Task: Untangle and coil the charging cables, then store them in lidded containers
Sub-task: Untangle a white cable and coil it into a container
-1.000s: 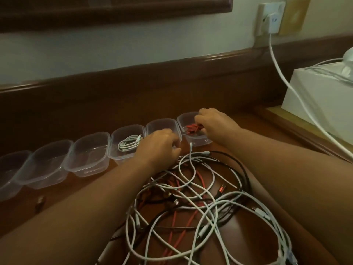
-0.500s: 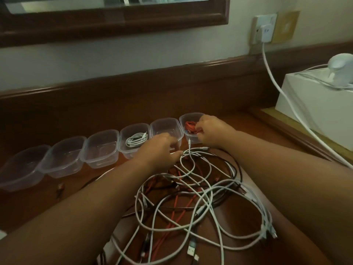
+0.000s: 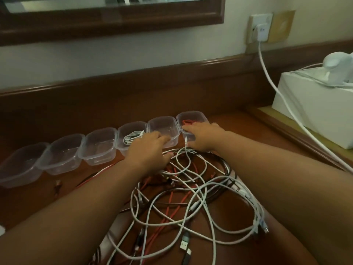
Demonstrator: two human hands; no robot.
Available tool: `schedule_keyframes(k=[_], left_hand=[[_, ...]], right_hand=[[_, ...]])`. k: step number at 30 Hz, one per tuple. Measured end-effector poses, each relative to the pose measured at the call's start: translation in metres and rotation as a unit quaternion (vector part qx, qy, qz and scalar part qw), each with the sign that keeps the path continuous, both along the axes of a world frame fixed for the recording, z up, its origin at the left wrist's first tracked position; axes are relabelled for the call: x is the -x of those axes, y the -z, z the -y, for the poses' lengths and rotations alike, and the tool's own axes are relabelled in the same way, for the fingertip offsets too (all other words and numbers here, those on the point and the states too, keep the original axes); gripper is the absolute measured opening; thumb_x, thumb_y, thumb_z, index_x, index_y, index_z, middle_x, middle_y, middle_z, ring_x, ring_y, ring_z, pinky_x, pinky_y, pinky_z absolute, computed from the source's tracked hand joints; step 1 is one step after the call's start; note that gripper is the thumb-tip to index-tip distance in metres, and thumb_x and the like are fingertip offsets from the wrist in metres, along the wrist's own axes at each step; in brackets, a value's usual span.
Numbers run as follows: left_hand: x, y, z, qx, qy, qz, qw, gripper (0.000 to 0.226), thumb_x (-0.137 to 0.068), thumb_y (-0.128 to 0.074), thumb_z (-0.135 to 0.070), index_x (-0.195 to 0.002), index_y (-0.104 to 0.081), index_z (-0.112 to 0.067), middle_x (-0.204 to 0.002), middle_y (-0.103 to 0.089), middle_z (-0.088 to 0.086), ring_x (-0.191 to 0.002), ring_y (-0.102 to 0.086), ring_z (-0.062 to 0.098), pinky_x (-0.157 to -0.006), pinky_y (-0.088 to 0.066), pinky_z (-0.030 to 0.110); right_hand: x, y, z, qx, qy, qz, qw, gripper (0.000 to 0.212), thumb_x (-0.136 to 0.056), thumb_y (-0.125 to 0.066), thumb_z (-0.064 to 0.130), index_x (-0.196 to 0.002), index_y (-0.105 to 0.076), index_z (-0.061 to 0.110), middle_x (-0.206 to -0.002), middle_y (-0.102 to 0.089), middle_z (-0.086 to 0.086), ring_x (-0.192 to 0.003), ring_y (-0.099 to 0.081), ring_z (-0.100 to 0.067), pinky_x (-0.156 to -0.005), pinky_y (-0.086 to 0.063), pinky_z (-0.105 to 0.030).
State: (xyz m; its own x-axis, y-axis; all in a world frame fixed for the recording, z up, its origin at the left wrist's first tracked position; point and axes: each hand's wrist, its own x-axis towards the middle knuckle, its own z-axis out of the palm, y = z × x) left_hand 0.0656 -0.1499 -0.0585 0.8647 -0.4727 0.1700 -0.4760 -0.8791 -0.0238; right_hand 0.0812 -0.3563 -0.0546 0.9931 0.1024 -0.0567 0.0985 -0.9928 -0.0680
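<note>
Six clear lidless containers stand in a row along the back of the wooden desk. The fourth from the left (image 3: 131,136) holds a coiled white cable (image 3: 131,138). The fifth (image 3: 163,125) looks empty, and the rightmost (image 3: 192,116) holds a red cable (image 3: 188,122). My right hand (image 3: 203,136) lies over that container's near rim, fingers reaching toward the red cable. My left hand (image 3: 148,149) rests knuckles-up on the far edge of the cable tangle (image 3: 191,197). Its fingertips are curled under, so any grip is hidden. The tangle mixes white, red and black cables.
A white box (image 3: 315,115) carrying a white device (image 3: 336,64) sits on a raised ledge at right. A thick white cord (image 3: 277,96) runs from the wall plug (image 3: 260,31) down past it. A loose connector (image 3: 58,183) lies left of the tangle.
My right hand has drawn back from inside the rightmost container to its near rim, leaving the red cable inside. My left hand stays on the tangle's far edge. The view has tilted up.
</note>
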Motion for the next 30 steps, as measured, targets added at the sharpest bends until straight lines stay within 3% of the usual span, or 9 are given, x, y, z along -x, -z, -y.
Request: schedule_keyframes(k=[4, 8, 12, 17, 20, 22, 25, 27, 30], left_hand=[[-0.008, 0.008, 0.007, -0.018, 0.003, 0.011, 1.000, 0.059, -0.091, -0.051, -0.062, -0.144, -0.044, -0.037, -0.139, -0.051, -0.001, -0.128, -0.047, 0.022, -0.103, -0.044, 0.045], [-0.012, 0.014, 0.010, -0.010, 0.001, 0.032, 0.999, 0.059, -0.090, -0.051, -0.063, -0.143, -0.046, -0.036, -0.136, -0.053, -0.001, -0.125, -0.049, 0.022, -0.100, -0.046, 0.043], [-0.004, 0.010, 0.007, 0.018, 0.007, 0.018, 1.000, 0.057, -0.090, -0.052, -0.061, -0.140, -0.050, -0.033, -0.135, -0.053, -0.002, -0.124, -0.049, 0.020, -0.100, -0.045, 0.043], [0.034, 0.001, -0.013, 0.034, 0.024, -0.031, 0.999, 0.030, -0.092, -0.055, -0.057, -0.103, -0.066, -0.031, -0.107, -0.058, -0.010, -0.098, -0.055, 0.010, -0.080, -0.051, 0.034], [0.059, 0.000, -0.025, 0.012, 0.063, -0.079, 0.995, 0.029, -0.092, -0.058, -0.054, -0.106, -0.067, -0.032, -0.107, -0.061, -0.011, -0.097, -0.055, 0.008, -0.083, -0.050, 0.033], [0.069, 0.001, -0.028, -0.018, 0.071, -0.060, 0.996, 0.026, -0.093, -0.059, -0.045, -0.113, -0.066, -0.030, -0.115, -0.063, -0.009, -0.107, -0.056, 0.013, -0.092, -0.046, 0.036], [0.080, -0.005, -0.028, -0.005, 0.067, -0.021, 0.998, 0.013, -0.095, -0.056, -0.030, -0.105, -0.065, -0.027, -0.110, -0.063, -0.006, -0.108, -0.055, 0.017, -0.097, -0.042, 0.042], [0.087, -0.020, -0.029, 0.041, 0.078, 0.011, 0.996, 0.011, -0.095, -0.055, -0.029, -0.101, -0.065, -0.027, -0.104, -0.062, -0.007, -0.103, -0.055, 0.015, -0.095, -0.043, 0.043], [0.103, -0.052, -0.035, 0.134, 0.130, 0.082, 0.979, 0.016, -0.092, -0.054, -0.033, -0.099, -0.067, -0.027, -0.093, -0.061, -0.011, -0.091, -0.057, 0.012, -0.084, -0.046, 0.043]], right_hand=[[-0.010, 0.009, 0.004, 0.036, -0.004, 0.010, 0.999, 0.051, -0.095, -0.048, 0.051, -0.141, -0.042, 0.029, -0.141, -0.050, -0.003, -0.128, -0.047, -0.027, -0.109, -0.027, -0.051], [-0.014, 0.012, 0.006, 0.054, 0.001, 0.018, 0.998, 0.054, -0.095, -0.047, 0.054, -0.141, -0.043, 0.027, -0.142, -0.049, -0.003, -0.130, -0.046, -0.026, -0.110, -0.024, -0.051], [-0.006, 0.008, 0.007, 0.005, 0.009, 0.050, 0.999, 0.055, -0.095, -0.051, 0.049, -0.143, -0.043, 0.023, -0.144, -0.047, -0.004, -0.130, -0.046, -0.026, -0.109, -0.032, -0.048], [0.041, 0.003, -0.003, -0.085, -0.040, 0.114, 0.989, 0.034, -0.094, -0.057, 0.034, -0.127, -0.059, 0.023, -0.129, -0.055, 0.000, -0.114, -0.053, -0.021, -0.095, -0.048, -0.038], [0.072, 0.004, -0.018, -0.071, -0.095, 0.060, 0.991, 0.033, -0.093, -0.058, 0.023, -0.125, -0.062, 0.027, -0.126, -0.056, 0.002, -0.115, -0.053, -0.021, -0.088, -0.047, -0.034], [0.088, 0.006, -0.027, -0.025, -0.119, 0.021, 0.992, 0.040, -0.090, -0.056, 0.017, -0.128, -0.061, 0.030, -0.127, -0.058, 0.002, -0.117, -0.052, -0.022, -0.084, -0.045, -0.033], [0.110, 0.003, -0.036, 0.017, -0.118, 0.020, 0.993, 0.040, -0.094, -0.056, 0.022, -0.133, -0.057, 0.031, -0.132, -0.058, 0.002, -0.119, -0.051, -0.022, -0.090, -0.048, -0.037], [0.122, -0.008, -0.040, -0.026, -0.093, 0.034, 0.995, 0.033, -0.095, -0.057, 0.026, -0.128, -0.060, 0.030, -0.126, -0.061, 0.002, -0.111, -0.056, -0.020, -0.089, -0.052, -0.038], [0.136, -0.036, -0.046, -0.081, -0.065, 0.067, 0.992, 0.014, -0.096, -0.058, 0.028, -0.109, -0.064, 0.026, -0.105, -0.062, 0.005, -0.098, -0.059, -0.019, -0.076, -0.052, -0.033]])
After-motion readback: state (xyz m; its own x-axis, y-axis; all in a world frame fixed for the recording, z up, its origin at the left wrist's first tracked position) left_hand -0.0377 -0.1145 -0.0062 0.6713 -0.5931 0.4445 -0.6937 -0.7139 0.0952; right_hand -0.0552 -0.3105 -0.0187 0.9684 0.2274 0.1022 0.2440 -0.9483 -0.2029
